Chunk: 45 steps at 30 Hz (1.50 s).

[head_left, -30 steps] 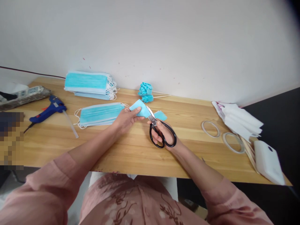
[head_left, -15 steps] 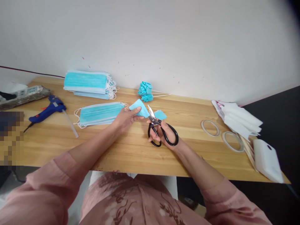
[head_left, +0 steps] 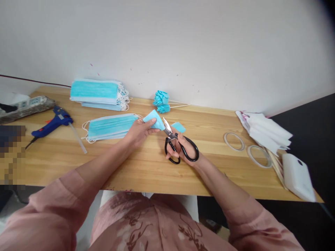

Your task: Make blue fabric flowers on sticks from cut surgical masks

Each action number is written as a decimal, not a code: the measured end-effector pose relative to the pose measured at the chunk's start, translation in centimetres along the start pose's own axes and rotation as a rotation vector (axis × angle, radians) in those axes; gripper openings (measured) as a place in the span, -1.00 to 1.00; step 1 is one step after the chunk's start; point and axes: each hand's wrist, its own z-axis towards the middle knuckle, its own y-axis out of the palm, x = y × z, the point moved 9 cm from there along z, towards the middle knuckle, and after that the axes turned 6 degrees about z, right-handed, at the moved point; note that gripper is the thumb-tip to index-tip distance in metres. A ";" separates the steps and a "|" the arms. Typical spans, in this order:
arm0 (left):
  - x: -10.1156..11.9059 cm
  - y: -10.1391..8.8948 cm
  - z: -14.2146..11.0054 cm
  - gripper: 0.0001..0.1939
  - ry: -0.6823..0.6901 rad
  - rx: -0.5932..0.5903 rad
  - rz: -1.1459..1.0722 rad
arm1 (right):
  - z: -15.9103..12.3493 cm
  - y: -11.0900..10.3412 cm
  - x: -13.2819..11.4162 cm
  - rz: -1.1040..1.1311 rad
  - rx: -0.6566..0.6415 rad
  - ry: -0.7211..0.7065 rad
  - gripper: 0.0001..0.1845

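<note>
Between thumb and fingers, my left hand [head_left: 141,131] pinches a folded piece of light blue mask fabric [head_left: 155,118] above the table. My right hand [head_left: 183,148] grips black-handled scissors [head_left: 189,149], their blades spread at the right corner of that fabric. Just behind the scissors, another small blue fabric piece [head_left: 179,127] lies on the wood. Several blue face masks [head_left: 111,127] lie to the left of my left hand, their ear loops showing. Farther back are blue fabric flowers [head_left: 161,99] on thin sticks.
A thick stack of masks [head_left: 94,91] sits by the wall. At left are a blue glue gun [head_left: 54,122] with a glue stick and a power strip [head_left: 31,104]. Two tape rolls [head_left: 234,141], folded white sheets [head_left: 269,130] and a white case-like object [head_left: 298,177] lie at right.
The scissor blades have shifted slightly left at the fabric's corner and appear spread a little wider. Both hands otherwise keep nearly the same place, and the view has moved very slightly.
</note>
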 end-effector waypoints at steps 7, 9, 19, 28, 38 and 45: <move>-0.3 0.8 -0.2 -0.61 -0.002 -0.062 0.040 | 0.0 0.1 -0.2 0.011 -0.006 -0.011 -0.11; -0.5 1.1 -0.3 -0.59 -0.014 -0.076 0.027 | 0.1 0.0 -0.1 0.009 0.006 -0.003 -0.11; -0.8 1.1 -0.4 -0.64 -0.030 -0.049 -0.008 | 0.2 -0.7 -0.1 0.034 0.078 -0.059 -0.20; -0.8 1.2 -0.5 -0.63 -0.032 -0.054 0.007 | 0.1 -0.8 -0.2 0.027 0.091 -0.081 -0.21; -0.7 1.3 -0.5 -0.63 -0.041 -0.054 -0.005 | 0.1 -0.9 -0.5 -0.002 0.109 -0.110 -0.20; -0.8 1.3 -0.4 -0.64 -0.041 -0.061 -0.005 | 0.1 -1.2 -0.3 -0.016 0.119 -0.108 -0.19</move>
